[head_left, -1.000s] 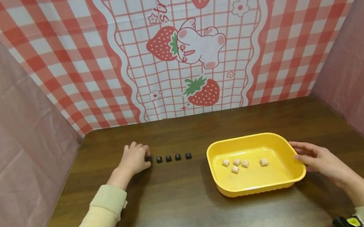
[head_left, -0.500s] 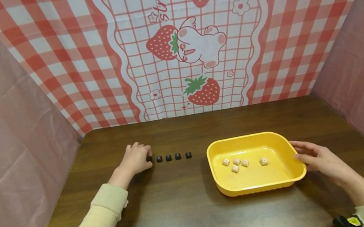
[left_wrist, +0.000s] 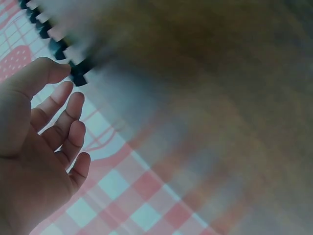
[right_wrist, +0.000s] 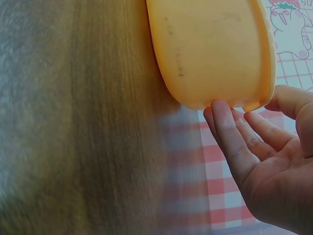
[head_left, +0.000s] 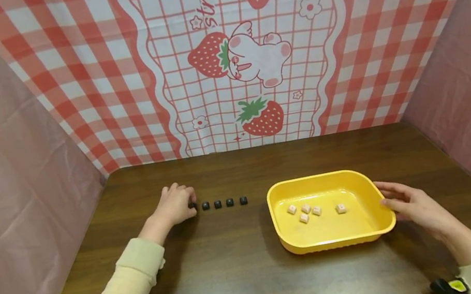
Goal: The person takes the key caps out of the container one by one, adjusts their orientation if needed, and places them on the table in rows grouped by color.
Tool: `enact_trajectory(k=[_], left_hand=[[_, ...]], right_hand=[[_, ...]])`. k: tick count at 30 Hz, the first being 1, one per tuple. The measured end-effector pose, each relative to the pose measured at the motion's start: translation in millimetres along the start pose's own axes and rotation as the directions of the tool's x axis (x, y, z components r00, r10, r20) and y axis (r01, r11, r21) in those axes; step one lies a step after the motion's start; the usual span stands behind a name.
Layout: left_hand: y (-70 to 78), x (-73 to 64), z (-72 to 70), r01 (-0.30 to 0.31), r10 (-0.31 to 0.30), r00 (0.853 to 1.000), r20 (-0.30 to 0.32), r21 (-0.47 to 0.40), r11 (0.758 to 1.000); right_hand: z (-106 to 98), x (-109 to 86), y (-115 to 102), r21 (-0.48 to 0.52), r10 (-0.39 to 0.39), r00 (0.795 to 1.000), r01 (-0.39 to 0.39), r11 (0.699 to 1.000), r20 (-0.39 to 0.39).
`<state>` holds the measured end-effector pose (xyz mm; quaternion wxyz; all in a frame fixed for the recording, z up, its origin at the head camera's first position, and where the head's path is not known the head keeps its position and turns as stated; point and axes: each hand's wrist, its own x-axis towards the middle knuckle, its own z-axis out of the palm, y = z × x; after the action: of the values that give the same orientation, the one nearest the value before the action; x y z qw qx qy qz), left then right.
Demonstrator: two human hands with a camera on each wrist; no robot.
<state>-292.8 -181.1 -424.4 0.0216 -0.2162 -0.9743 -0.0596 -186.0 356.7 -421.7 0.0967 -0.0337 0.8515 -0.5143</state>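
Observation:
Black keycaps (head_left: 218, 204) stand in a spaced row on the table, left of the middle. At the row's left end my left hand (head_left: 173, 204) pinches the last black keycap (left_wrist: 78, 74) between thumb and index finger, with the other fingers loosely bent beside it. A yellow plastic tub (head_left: 337, 243) sits right of the row, several beige keycaps (head_left: 306, 208) lying scattered on its floor. My right hand (head_left: 421, 209) holds the tub's right end: the thumb (right_wrist: 286, 99) is at the rim, the fingers (right_wrist: 226, 120) against the outer wall.
The dark wood table (head_left: 242, 293) ends at a red-and-white checked cloth (head_left: 109, 74) with strawberry prints behind. Pink cloth hangs along the left (head_left: 10, 181) and right sides. A black device (head_left: 449, 288) is on my right wrist.

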Motion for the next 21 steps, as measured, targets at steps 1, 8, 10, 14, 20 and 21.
enact_trajectory(k=[1, 8, 10, 14, 20, 21], left_hand=[[0.9, -0.1, -2.3, -0.001, 0.001, 1.000, -0.007, -0.002, 1.000], [15.3, 0.5, -22.4, -0.020, 0.019, 0.998, -0.055, -0.015, 1.000], [20.7, 1.6, -29.2, -0.023, 0.021, 0.998, -0.066, -0.023, 0.999], [33.0, 3.8, -43.0, -0.035, 0.031, 0.996, -0.081, -0.045, 0.998], [58.9, 7.9, -58.6, -0.077, 0.071, 0.990, -0.122, -0.042, 0.996], [64.0, 8.8, -60.6, -0.083, 0.077, 0.988, -0.131, -0.038, 0.996]], right_hand=[[0, 0.0, 0, 0.004, -0.004, 1.000, 0.004, 1.000, 0.002], [0, -0.3, 0, 0.016, -0.015, 1.000, 0.015, 1.000, 0.006], [0, -0.2, 0, 0.015, -0.018, 1.000, 0.018, 1.000, 0.005], [0, -0.2, 1, 0.014, -0.023, 1.000, 0.023, 1.000, 0.007], [0, -0.6, 1, 0.012, -0.031, 1.000, 0.031, 0.999, 0.005], [0, -0.6, 1, 0.009, -0.029, 1.000, 0.029, 1.000, 0.002]])
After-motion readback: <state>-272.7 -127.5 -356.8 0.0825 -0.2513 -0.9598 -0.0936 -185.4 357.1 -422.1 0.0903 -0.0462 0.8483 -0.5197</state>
